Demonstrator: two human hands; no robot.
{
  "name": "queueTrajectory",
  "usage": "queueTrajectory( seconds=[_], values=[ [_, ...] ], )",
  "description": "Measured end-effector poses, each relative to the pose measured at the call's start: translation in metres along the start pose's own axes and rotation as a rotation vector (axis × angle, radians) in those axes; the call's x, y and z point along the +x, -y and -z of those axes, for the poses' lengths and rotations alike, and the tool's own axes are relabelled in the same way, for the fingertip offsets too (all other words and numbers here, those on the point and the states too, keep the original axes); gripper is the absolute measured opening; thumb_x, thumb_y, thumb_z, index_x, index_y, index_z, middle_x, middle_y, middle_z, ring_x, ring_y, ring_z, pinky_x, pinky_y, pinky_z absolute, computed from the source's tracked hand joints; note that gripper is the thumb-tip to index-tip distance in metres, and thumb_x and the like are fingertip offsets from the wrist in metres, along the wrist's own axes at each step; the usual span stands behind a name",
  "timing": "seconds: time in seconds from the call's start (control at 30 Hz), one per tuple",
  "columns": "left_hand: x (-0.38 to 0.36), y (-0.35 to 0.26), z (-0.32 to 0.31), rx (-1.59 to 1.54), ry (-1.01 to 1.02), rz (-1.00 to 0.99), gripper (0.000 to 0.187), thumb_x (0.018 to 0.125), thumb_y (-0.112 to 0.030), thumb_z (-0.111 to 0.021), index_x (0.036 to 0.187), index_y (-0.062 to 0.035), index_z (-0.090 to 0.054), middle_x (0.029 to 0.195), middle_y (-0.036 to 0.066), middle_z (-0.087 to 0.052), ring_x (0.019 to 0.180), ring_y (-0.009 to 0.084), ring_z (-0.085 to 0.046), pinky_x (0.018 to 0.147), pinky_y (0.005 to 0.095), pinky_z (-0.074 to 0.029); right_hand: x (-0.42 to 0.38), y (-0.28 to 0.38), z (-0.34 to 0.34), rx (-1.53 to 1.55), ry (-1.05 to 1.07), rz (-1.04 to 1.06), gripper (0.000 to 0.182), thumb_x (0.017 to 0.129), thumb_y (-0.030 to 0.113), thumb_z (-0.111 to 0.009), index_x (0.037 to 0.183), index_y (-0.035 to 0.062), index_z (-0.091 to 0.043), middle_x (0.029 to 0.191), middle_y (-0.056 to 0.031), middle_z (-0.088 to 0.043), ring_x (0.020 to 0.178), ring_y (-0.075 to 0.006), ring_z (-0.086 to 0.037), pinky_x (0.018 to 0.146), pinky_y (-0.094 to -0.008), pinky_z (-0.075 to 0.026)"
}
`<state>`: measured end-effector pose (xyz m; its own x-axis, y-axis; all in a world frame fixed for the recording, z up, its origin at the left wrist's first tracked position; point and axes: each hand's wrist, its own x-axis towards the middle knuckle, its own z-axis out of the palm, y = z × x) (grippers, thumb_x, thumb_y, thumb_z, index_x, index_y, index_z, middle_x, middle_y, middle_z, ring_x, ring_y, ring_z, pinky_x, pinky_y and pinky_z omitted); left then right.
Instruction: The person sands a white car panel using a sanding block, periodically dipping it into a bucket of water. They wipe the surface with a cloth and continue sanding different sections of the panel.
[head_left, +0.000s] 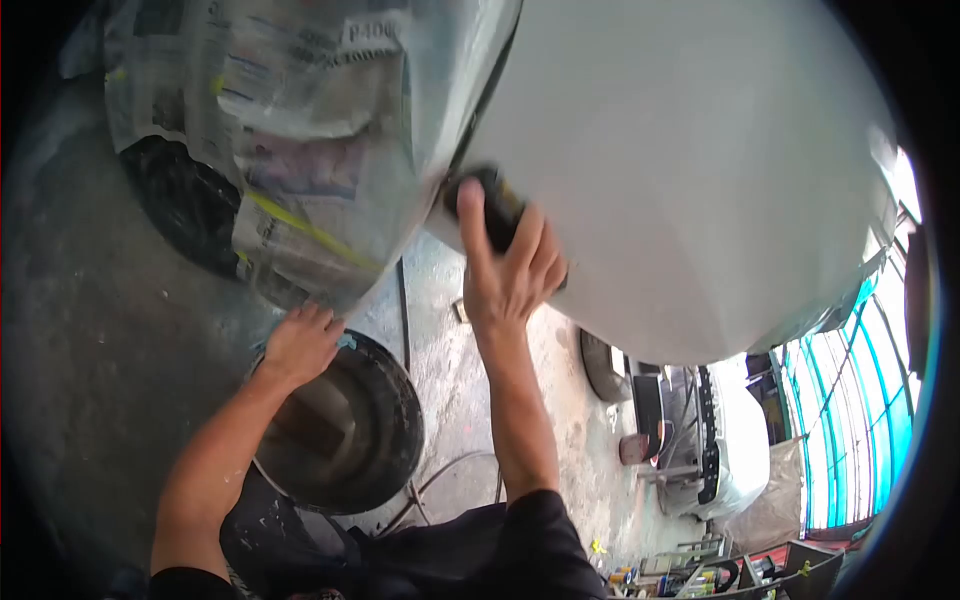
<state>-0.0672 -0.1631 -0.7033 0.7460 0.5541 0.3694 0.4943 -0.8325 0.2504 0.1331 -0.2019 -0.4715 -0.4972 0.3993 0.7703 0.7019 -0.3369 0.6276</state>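
My right hand (510, 270) is wrapped round a black sanding block (497, 210), blurred by motion. The block lies against the smooth grey car panel (680, 170), beside the dark seam at its left edge. My left hand (303, 345) is by the lower edge of the newspaper and plastic masking (330, 210), above the rim of a black bucket (412, 410). Its fingers are curled together, and what they hold, if anything, is hidden. Murky liquid and a brownish block-like shape (310, 420) show inside the bucket.
A dark tyre (180, 205) shows under the masking at left. A hose (450, 465) lies on the stained concrete floor (90, 370). At right are another wheel (603, 365), a partly covered white vehicle part (740, 440) and a tray of tools and bottles (720, 578).
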Motion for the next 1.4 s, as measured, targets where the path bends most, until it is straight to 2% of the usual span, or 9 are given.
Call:
queueTrajectory(
  seconds=[0.27,0.5,0.63,0.77,0.8,0.9,1.03,1.23,1.4],
  values=[
    [-0.005,-0.003,-0.001,-0.010,0.003,-0.004,0.040,0.084,-0.028,-0.074,0.119,-0.0112,-0.066,0.113,0.006,-0.066,0.112,0.0274,-0.061,0.095,0.0424,-0.050,-0.059,-0.007,-0.009,-0.035,0.013,0.203,0.051,0.100,0.030,-0.066,0.148,0.0422,-0.052,0.120,-0.0205,-0.063,0.102,-0.0341,-0.062,0.085,-0.0459,-0.049],
    [-0.006,-0.003,0.001,-0.004,-0.017,-0.020,0.037,0.086,-0.029,-0.073,0.119,-0.0121,-0.067,0.113,0.005,-0.066,0.111,0.0264,-0.061,0.094,0.0409,-0.050,0.033,-0.031,0.007,0.007,0.029,0.109,0.052,0.101,0.019,-0.056,0.149,0.0375,-0.053,0.121,-0.0186,-0.059,0.098,-0.0307,-0.060,0.080,-0.0436,-0.044],
    [-0.004,-0.003,0.002,0.026,-0.008,-0.008,0.038,0.086,-0.030,-0.073,0.119,-0.0128,-0.067,0.114,0.005,-0.066,0.113,0.0259,-0.060,0.094,0.0401,-0.050,-0.052,-0.016,0.008,-0.130,0.376,0.650,0.058,0.104,0.019,-0.046,0.158,0.0397,-0.040,0.126,-0.0193,-0.059,0.108,-0.0350,-0.057,0.083,-0.0475,-0.051],
    [-0.004,0.000,-0.001,-0.003,-0.001,0.001,0.040,0.086,-0.030,-0.074,0.122,-0.0139,-0.067,0.114,0.005,-0.065,0.114,0.0267,-0.059,0.095,0.0411,-0.049,-0.003,-0.034,0.021,-0.110,0.257,0.550,0.058,0.102,0.025,-0.048,0.159,0.0323,-0.040,0.122,-0.0205,-0.059,0.100,-0.0369,-0.059,0.087,-0.0477,-0.047],
    [-0.001,0.000,0.001,-0.009,0.020,0.014,0.043,0.085,-0.030,-0.075,0.124,-0.0145,-0.066,0.114,0.006,-0.064,0.115,0.0274,-0.059,0.096,0.0420,-0.049,0.014,-0.033,0.020,-0.052,0.163,0.319,0.057,0.101,0.026,-0.051,0.158,0.0326,-0.043,0.120,-0.0198,-0.060,0.098,-0.0357,-0.059,0.085,-0.0459,-0.048],
    [-0.007,-0.005,-0.005,-0.035,0.033,0.008,0.045,0.085,-0.029,-0.076,0.126,-0.0147,-0.066,0.114,0.006,-0.064,0.116,0.0286,-0.059,0.096,0.0429,-0.049,0.011,-0.029,0.019,-0.158,0.138,0.384,0.062,0.100,0.028,-0.054,0.160,0.0317,-0.039,0.121,-0.0200,-0.059,0.101,-0.0359,-0.059,0.088,-0.0492,-0.047],
    [-0.003,-0.001,-0.003,-0.005,-0.019,0.001,0.035,0.088,-0.030,-0.072,0.118,-0.0136,-0.066,0.112,0.004,-0.065,0.115,0.0265,-0.060,0.096,0.0403,-0.049,-0.083,-0.003,-0.007,-0.311,0.408,0.888,0.057,0.101,0.028,-0.047,0.158,0.0266,-0.044,0.125,-0.0202,-0.056,0.111,-0.0392,-0.053,0.095,-0.0541,-0.043],
    [-0.005,-0.003,-0.004,0.043,-0.028,0.012,0.035,0.087,-0.029,-0.073,0.117,-0.0135,-0.067,0.113,0.004,-0.065,0.114,0.0253,-0.060,0.096,0.0405,-0.049,-0.024,-0.019,0.027,-0.068,0.462,0.668,0.060,0.099,0.024,-0.050,0.158,0.0321,-0.044,0.126,-0.0201,-0.057,0.110,-0.0379,-0.055,0.097,-0.0521,-0.043],
    [0.000,-0.001,0.002,-0.005,0.078,0.006,0.042,0.086,-0.030,-0.075,0.124,-0.0140,-0.066,0.116,0.006,-0.064,0.116,0.0269,-0.059,0.096,0.0415,-0.049,-0.064,0.019,-0.007,-0.529,0.411,1.011,0.055,0.101,0.027,-0.047,0.156,0.0253,-0.047,0.126,-0.0190,-0.056,0.112,-0.0373,-0.054,0.096,-0.0523,-0.044]
  ],
)
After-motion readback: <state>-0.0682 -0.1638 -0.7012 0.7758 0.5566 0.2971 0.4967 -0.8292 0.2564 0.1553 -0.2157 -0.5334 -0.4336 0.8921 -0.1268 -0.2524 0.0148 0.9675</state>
